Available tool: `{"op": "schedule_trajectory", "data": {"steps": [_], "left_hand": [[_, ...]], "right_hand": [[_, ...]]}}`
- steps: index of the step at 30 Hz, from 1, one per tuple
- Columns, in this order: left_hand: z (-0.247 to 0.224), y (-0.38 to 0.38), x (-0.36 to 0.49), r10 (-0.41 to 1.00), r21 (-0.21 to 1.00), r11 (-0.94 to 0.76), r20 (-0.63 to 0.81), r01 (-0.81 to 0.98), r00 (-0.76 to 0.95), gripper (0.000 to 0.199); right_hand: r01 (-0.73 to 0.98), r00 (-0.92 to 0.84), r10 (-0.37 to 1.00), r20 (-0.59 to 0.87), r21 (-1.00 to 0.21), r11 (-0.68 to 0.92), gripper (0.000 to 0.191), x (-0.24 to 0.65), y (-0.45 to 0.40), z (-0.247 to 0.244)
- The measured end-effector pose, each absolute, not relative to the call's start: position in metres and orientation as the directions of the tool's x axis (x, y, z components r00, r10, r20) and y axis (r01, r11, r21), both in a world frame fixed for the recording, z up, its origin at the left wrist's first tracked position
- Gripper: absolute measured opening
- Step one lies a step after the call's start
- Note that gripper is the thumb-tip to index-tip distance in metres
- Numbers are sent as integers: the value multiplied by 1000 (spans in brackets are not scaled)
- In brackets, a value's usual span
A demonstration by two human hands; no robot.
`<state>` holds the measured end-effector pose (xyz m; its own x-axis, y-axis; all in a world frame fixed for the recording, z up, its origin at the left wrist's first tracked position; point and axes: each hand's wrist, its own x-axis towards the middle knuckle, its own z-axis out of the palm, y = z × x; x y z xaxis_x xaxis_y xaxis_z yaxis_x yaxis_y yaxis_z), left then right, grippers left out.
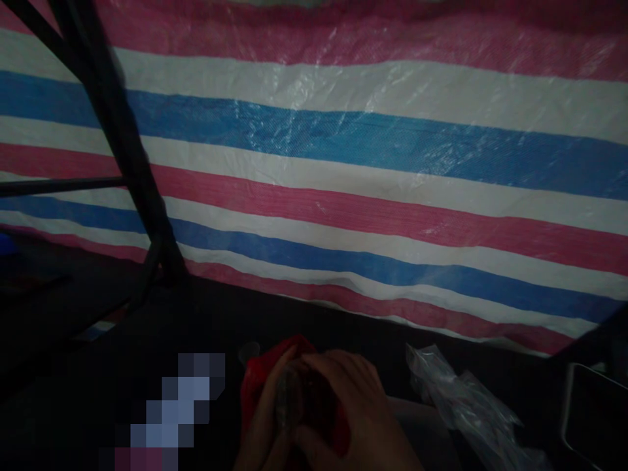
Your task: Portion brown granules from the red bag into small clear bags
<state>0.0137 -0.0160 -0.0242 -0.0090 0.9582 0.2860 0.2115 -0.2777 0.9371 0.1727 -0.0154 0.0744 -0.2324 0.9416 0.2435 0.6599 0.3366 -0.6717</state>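
Both hands are close together at the bottom centre, around a small, dark, partly see-through thing (288, 396); its kind is too dim to tell. My left hand (267, 418) presses along its left side. My right hand (356, 405) curls over from the right, fingers bent and thumb low near the thing. Red plastic-like material (252, 383) shows behind and beneath the hands, partly hidden by them. Just left of its top is a small clear round item (249, 353), possibly a cup.
A crumpled clear plastic bag (466, 399) lies to the right. Beyond it is a dark rectangular object with a pale rim (569, 399). Red, white and blue striped sheeting (343, 203) hangs in front. At left stands a dark frame post (118, 131) with crossbars.
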Motion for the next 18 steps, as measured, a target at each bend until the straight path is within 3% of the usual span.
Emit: {"op": "schedule_trajectory", "data": {"steps": [5,12,16,18], "left_hand": [[-31,-12,16,957,945,-288,281,156,65,66],[-48,-10,28,975,965,-222,224,141,4,59],[-42,-8,26,973,966,-228,231,121,-16,54],[-40,-7,24,969,965,-243,245,102,-10,55]], "right_hand": [[657,-217,943,251,-677,331,53,163,-12,71],[690,-113,904,412,-623,369,29,182,-10,60],[701,-63,890,451,-615,361,25,184,-13,64],[689,-80,911,404,-639,343,36,179,-14,66]]}}
